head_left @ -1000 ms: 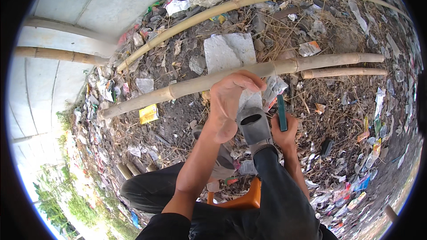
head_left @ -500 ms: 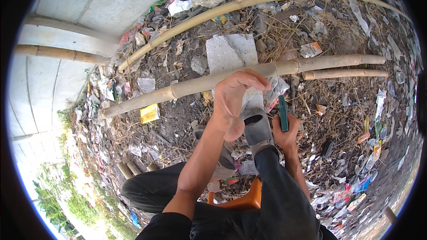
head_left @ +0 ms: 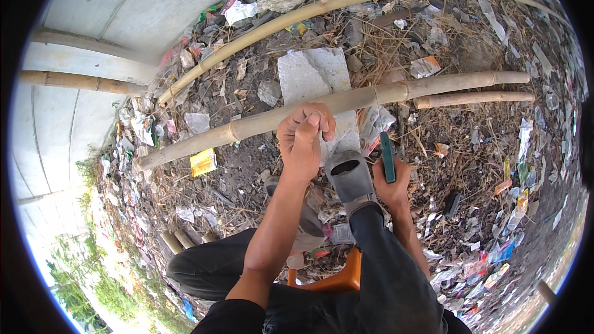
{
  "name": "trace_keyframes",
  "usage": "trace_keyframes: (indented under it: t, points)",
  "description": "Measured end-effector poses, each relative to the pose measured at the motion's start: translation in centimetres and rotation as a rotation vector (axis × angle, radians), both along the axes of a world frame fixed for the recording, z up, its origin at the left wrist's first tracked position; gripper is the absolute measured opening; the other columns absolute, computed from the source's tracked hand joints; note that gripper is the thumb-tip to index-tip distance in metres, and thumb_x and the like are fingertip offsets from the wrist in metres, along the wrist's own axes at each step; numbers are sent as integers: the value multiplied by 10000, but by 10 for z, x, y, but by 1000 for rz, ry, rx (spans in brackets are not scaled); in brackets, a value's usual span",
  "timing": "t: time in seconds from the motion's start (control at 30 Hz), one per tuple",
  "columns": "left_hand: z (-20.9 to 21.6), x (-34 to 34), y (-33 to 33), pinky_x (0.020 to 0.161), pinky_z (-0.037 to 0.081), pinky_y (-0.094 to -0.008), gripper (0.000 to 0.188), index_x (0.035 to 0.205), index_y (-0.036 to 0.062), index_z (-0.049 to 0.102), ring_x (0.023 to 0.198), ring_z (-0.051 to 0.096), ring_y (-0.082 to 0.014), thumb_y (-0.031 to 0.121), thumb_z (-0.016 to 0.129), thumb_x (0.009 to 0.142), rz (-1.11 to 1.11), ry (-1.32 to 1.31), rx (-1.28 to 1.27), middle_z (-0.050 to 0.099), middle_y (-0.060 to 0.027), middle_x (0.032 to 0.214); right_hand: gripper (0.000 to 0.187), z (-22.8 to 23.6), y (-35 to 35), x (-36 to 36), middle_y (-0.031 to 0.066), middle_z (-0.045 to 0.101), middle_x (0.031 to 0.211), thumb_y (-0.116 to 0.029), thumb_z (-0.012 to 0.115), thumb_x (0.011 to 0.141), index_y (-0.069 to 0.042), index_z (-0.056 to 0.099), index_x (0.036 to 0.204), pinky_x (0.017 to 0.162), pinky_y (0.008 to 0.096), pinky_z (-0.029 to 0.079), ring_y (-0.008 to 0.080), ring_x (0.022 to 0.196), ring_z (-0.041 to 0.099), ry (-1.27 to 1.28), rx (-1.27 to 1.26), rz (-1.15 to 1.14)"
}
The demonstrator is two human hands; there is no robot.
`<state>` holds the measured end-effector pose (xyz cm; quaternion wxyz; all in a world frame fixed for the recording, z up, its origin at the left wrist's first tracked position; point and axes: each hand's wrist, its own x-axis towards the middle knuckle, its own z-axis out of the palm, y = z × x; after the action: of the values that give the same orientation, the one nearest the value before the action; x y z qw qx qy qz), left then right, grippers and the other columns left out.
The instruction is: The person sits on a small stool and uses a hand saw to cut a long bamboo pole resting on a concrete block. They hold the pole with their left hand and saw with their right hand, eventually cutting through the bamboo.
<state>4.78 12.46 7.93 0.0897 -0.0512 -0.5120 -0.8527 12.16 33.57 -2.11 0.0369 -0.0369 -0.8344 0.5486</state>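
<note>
- You sit on a low orange stool (head_left: 337,279), knees apart, with your right foot in a grey rubber shoe (head_left: 350,176) planted just short of the pole; dark trousers fill the lower edge.
- Your right hand (head_left: 392,187) is closed in a fist round a teal-handled tool (head_left: 387,156); the handle stands upright out of the fist, and its working end is hidden, so you cannot tell what kind it is.
- Your left hand (head_left: 304,139) is curled, fingers folded over the near bamboo pole (head_left: 322,110); it looks to be gripping or pressing down on it.
- That pole lies across the littered ground just beyond your shoe, resting on a pale flat slab (head_left: 314,77); judge it stiff, light for its length, smooth and apt to roll, so hold it close beside a node ring and pin it under the foot.
- A shorter bamboo piece (head_left: 473,98) lies just beside its right end; 1 longer curved pole (head_left: 346,1) lies further off.
- Beyond that, a grey concrete wall (head_left: 124,6); plastic scraps everywhere.
</note>
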Motion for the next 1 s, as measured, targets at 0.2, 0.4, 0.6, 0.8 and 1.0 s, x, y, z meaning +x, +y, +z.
trace_keyframes:
  t: [0.2,0.4,0.6,0.8,1.0]
  points:
    - [2,1,-1,599,347,-299,335,702,99,453,624,408,-145,261,577,967,34,-37,-89,453,-22,658,275,-3,0,1,124,485,513,-85,694,863,-2,540,650,459,382,377,229,420,502,-32,16,-18]
    - [-9,0,-1,595,344,-288,465,685,106,435,608,426,-144,314,504,1095,-26,6,-153,448,-9,650,259,-1,0,2,115,473,510,-81,684,865,3,553,658,456,375,370,198,423,479,-8,2,-24]
    - [-40,-16,-5,751,479,-311,314,1085,31,647,818,607,-214,340,589,1070,120,-129,-552,643,-79,905,272,1,4,-1,85,439,513,-82,669,875,17,546,654,460,354,344,108,478,417,-41,-55,-77]
    - [-93,-51,-9,930,468,-465,626,1330,79,623,1083,629,-321,500,753,886,124,156,-1714,647,-178,1195,285,-1,8,-4,41,437,530,-91,653,889,18,530,656,475,360,313,86,523,385,-11,-88,-105]
    - [-116,-77,1,884,483,-459,688,1230,93,657,1061,658,-343,687,640,883,-188,17,-2043,655,-171,1096,279,8,5,-4,16,409,542,-93,647,901,19,528,675,481,352,299,77,544,371,1,-113,-174]
